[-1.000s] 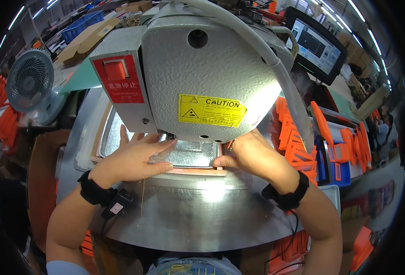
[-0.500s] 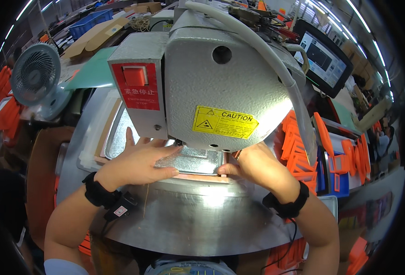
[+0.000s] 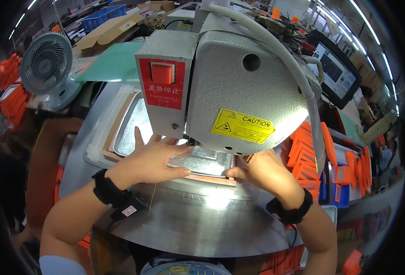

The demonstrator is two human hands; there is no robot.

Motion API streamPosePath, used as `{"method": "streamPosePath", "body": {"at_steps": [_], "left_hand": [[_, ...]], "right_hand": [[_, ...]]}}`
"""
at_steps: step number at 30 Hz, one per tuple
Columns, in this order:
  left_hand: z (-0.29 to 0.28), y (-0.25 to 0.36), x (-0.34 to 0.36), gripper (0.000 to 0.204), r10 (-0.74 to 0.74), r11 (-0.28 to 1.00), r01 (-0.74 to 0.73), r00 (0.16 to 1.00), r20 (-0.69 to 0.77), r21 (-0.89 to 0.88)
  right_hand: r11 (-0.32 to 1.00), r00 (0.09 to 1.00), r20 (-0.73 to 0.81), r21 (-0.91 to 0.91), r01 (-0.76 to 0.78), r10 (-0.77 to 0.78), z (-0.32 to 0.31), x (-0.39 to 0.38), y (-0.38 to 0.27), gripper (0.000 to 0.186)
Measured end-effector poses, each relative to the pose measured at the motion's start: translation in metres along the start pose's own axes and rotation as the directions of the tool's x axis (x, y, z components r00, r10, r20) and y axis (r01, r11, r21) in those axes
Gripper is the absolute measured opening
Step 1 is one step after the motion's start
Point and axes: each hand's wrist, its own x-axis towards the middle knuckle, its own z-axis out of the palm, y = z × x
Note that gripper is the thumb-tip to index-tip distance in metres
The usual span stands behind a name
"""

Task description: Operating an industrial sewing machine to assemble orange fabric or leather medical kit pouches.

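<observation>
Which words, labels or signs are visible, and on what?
Wording left out.
Red label, white lettering: grey switch box.
Yellow label, black lettering, triangle symbols: grey machine head; small lines too blurred.
White sticker: small black box; too small to read.
Monitor: screen text too small.
Shirt: lettering too blurred.

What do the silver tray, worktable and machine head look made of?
Silver tray: probably thin sheet metal, mottled and shiny, maybe galvanized. Worktable: likely bare metal, smooth grey with bright glare. Machine head: pebbled grey coating, perhaps over metal; base material hidden.
</observation>
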Motion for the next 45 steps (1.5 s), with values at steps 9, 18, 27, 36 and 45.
{"method": "streamPosePath", "body": {"at_steps": [9,18,27,36,45], "left_hand": [[0.005,-0.001,-0.002,0.072,0.041,0.997,-0.037,0.997,-0.065,0.070],[-0.002,0.002,0.000,0.072,0.016,0.999,-0.016,1.000,0.015,0.034],[0.006,-0.005,-0.001,0.069,0.055,0.997,-0.053,0.997,-0.047,0.053],[0.002,-0.001,-0.003,0.067,0.062,0.998,-0.061,0.997,-0.042,0.018],[0.004,-0.005,0.001,0.068,0.070,0.997,-0.068,0.996,-0.055,0.028]], "right_hand": [[0.996,0.999,0.024,-0.082,-0.029,0.031,0.000,-0.001,-0.001,0.050],[0.998,0.997,-0.066,-0.054,0.045,-0.048,0.005,-0.001,0.005,0.048],[1.000,1.000,-0.017,-0.022,0.017,-0.017,-0.004,-0.001,-0.003,0.050],[1.000,1.000,-0.003,-0.022,0.015,-0.015,-0.002,-0.001,-0.001,0.054],[1.000,1.000,0.000,0.012,0.004,-0.004,0.001,0.000,0.004,0.051]]}}
